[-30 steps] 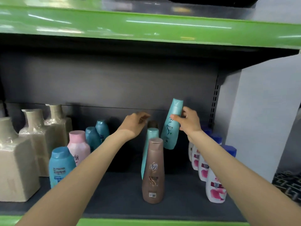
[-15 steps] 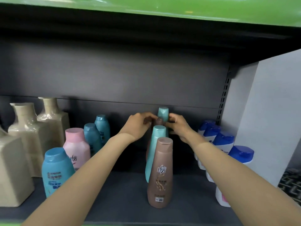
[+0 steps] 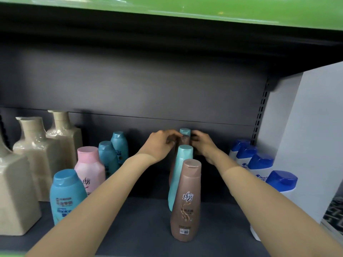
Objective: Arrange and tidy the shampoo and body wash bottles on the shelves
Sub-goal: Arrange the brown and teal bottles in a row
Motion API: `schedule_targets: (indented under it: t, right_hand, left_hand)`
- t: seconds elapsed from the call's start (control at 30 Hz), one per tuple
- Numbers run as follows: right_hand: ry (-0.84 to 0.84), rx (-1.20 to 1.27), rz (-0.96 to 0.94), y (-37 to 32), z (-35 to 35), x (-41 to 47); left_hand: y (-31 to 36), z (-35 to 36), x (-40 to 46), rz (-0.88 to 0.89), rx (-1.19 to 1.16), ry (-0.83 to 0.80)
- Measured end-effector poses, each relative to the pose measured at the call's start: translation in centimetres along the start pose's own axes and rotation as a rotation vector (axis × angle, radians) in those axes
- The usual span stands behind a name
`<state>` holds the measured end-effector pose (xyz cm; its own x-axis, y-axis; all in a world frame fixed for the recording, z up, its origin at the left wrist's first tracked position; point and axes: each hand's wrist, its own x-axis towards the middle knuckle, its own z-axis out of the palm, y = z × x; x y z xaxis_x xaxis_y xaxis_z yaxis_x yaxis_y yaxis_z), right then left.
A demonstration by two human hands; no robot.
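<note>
Here, at the back of the dark shelf (image 3: 141,229), your left hand (image 3: 159,145) and right hand (image 3: 204,145) meet around a teal bottle (image 3: 185,132), of which only the cap shows, upright between your fingertips. Your left fingers curl in toward the cap from one side and your right fingers from the other; whether they truly pinch it you cannot tell, since the bottles in front hide the contact. Just before it stands a brown bottle (image 3: 183,140), mostly hidden, then a taller teal bottle (image 3: 179,175), leaning slightly, and at the front a brown bottle with a white label mark (image 3: 186,201), upright. These form a single file running front to back and block your sight of the rear bottle's body.

To your left stand a blue bottle (image 3: 65,195), a pink bottle (image 3: 89,164) and two darker teal bottles (image 3: 107,154) behind it, with beige wrapped flasks (image 3: 37,145) further left. To your right, white bottles with blue caps (image 3: 261,164) line the side.
</note>
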<state>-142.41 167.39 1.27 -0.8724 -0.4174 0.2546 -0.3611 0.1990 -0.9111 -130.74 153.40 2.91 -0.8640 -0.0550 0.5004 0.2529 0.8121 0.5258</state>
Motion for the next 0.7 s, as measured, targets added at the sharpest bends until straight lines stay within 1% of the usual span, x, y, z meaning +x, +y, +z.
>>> schedule_targets:
  t: [0.07, 0.13, 0.23, 0.5, 0.7]
  right_hand:
    - [0.035, 0.001, -0.046, -0.5, -0.4, 0.5]
    - [0.031, -0.027, -0.054, -0.9, -0.6, 0.8]
    - [0.019, -0.073, -0.028, -1.4, -0.4, 1.1]
    - [0.037, -0.045, -0.012, -2.1, 0.8, 1.0]
    - [0.029, -0.077, 0.012, -2.0, 0.6, 1.2]
  left_hand:
    - [0.2, 0.0, 0.1, -0.006, -0.003, 0.020]
    - [0.3, 0.0, 0.2, -0.006, 0.007, 0.028]
    - [0.5, 0.0, 0.2, -0.013, 0.014, 0.037]
    - [0.7, -0.1, 0.0, -0.028, -0.005, 0.042]
    - [1.0, -0.2, -0.1, -0.062, 0.003, 0.045]
